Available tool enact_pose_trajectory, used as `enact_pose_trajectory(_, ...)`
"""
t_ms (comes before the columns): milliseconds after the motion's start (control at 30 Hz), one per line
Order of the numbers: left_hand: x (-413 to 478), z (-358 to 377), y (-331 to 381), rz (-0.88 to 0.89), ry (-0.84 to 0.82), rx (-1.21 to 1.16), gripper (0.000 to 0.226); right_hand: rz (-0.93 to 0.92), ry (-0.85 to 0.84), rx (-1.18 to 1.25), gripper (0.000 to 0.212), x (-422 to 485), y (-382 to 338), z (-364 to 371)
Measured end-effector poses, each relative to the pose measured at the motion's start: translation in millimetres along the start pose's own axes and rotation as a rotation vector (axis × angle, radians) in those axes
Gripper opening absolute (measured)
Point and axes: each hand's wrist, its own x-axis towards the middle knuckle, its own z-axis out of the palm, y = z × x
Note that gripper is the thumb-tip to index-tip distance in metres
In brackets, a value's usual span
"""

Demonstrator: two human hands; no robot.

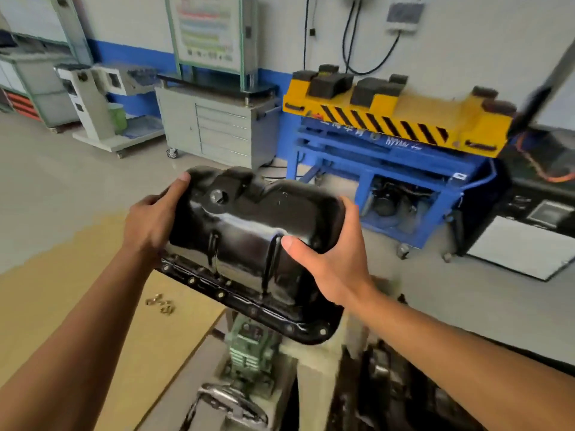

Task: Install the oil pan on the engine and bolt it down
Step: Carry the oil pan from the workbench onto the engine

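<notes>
Two hands (149, 225) (331, 259) grip inverted oil pan (249, 225); interior unseen.

1 head-worn wide-angle view, forward and down, close over the oil pan (249, 231).

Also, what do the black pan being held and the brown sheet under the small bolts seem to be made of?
The oil pan looks like pressed sheet steel with glossy black paint: sharp reflections, stamped ribs, a flange with bolt holes. The brown sheet is likely cardboard or thin board, matte tan; blur leaves this open.
</notes>
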Motion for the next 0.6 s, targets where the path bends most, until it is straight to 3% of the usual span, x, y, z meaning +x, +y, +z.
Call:
enact_pose_trajectory(267, -163, 192, 35, 0.012, -0.24, -0.03, 0.093, 0.019, 0.139, -0.105, 0.069, -80, 22, -259)
enact_pose_trajectory(367, -208, 230, 35, 0.031, -0.302, -0.011, 0.086, 0.028, 0.168, -0.125, 0.069, -110, 36, -312)
enact_pose_trajectory(600, -282, 263, 8, -0.007, -0.406, -0.011, 0.079, 0.03, 0.108, -0.174, 0.089, -161, 77, -386)
